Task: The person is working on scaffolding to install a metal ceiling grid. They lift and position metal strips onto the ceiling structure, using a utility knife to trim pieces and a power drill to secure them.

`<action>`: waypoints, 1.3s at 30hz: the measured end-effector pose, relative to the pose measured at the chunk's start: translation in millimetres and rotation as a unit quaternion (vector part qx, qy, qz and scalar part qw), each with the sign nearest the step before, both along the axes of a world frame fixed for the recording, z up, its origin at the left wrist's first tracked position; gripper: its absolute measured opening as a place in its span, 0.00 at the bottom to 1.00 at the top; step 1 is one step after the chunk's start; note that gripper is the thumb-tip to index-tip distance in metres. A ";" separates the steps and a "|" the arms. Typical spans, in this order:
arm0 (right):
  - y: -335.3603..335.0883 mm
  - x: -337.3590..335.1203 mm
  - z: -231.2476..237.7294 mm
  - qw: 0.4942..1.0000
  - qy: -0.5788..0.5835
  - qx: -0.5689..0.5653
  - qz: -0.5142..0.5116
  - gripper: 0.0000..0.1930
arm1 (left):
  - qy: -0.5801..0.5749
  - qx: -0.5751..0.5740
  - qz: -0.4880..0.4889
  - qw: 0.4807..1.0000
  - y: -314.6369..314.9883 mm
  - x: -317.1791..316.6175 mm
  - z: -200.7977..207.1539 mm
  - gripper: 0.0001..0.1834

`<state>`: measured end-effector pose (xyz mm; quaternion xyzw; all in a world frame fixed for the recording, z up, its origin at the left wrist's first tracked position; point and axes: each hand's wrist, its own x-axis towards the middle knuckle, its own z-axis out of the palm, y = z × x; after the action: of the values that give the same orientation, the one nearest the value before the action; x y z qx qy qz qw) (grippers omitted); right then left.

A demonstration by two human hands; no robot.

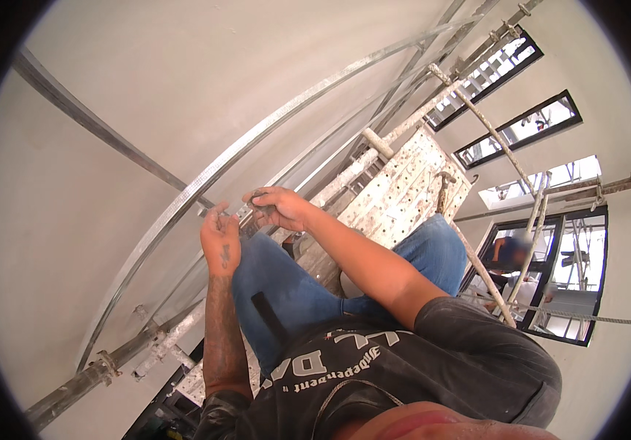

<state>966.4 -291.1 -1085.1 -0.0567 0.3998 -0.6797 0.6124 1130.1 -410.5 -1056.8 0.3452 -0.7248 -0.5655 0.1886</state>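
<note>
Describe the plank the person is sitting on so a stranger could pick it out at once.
Start at the scaffold tubes running beside the pale wall. Past the blue-jeaned knees lies the scaffold plank: a flat, plaster-spattered metal board, alone in being perforated with rows of small holes.

Your left hand (220, 242) and right hand (277, 207) are working in a tight pocket just off the plastered wall (110, 110). A curved metal channel (205, 176) is crossing right beside your fingers, and a second strip (88, 121) is running above it, so the way toward the wall is blocked. Your knees (271, 279) are filling the room below. Scaffold tubes (403, 121) and the perforated plank (403, 191) are closing in beyond your right hand.
</note>
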 end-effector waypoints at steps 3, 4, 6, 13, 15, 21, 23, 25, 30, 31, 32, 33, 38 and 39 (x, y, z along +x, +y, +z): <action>7.6 -6.1 -2.2 1.000 -0.013 0.007 -0.014 0.14 | 0.005 -0.013 0.002 1.000 9.5 -6.0 3.0 0.18; 13.2 -7.6 -4.3 1.000 -0.018 0.015 -0.015 0.13 | 0.025 -0.003 -0.007 1.000 12.1 -7.8 3.0 0.17; 14.7 -10.3 -4.1 0.998 0.042 0.041 -0.009 0.11 | 0.063 0.014 -0.027 0.998 12.4 -10.0 1.1 0.15; 25.7 -6.4 11.0 0.983 0.153 0.078 -0.057 0.07 | 0.040 0.068 -0.006 0.997 17.0 -19.5 -17.8 0.09; 33.9 -8.0 8.4 0.979 0.179 0.074 -0.067 0.08 | 0.063 0.135 -0.017 0.989 27.3 -24.8 -9.7 0.08; 50.0 -11.8 8.8 0.955 0.279 0.099 0.001 0.14 | 0.047 0.027 -0.130 0.990 38.7 -31.6 7.3 0.12; 49.3 -8.4 18.2 0.950 0.293 0.105 0.005 0.19 | 0.026 0.013 -0.132 0.991 38.7 -31.1 1.7 0.13; 51.2 -6.8 30.7 0.993 0.110 0.012 -0.028 0.26 | 0.066 -0.014 -0.099 0.993 41.2 -31.0 -3.8 0.14; 62.2 13.7 47.3 0.992 0.106 -0.066 0.032 0.45 | 0.194 -0.126 0.027 0.973 55.9 -32.3 -11.7 0.16; 62.1 19.7 45.4 0.990 0.132 -0.052 0.023 0.44 | 0.202 -0.109 0.034 0.973 58.8 -32.1 -12.1 0.14; 60.9 26.9 43.8 0.987 0.158 -0.037 0.013 0.44 | 0.210 -0.092 0.042 0.972 62.2 -32.3 -13.4 0.13; 55.7 33.9 50.9 0.983 0.185 -0.022 0.002 0.43 | 0.219 -0.076 0.047 0.972 64.0 -32.9 -11.1 0.11; 65.9 26.7 46.6 0.943 0.332 0.008 0.028 0.36 | 0.204 -0.022 0.123 0.971 62.6 -29.6 7.6 0.15; 58.2 26.9 57.8 0.951 0.309 -0.013 0.016 0.34 | 0.191 -0.063 0.137 0.970 58.1 -24.2 8.9 0.15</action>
<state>993.3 -232.9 -1027.3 -0.2785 0.5595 -0.6243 0.4687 1105.9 -352.4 -1047.9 0.3139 -0.6553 -0.5433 0.4206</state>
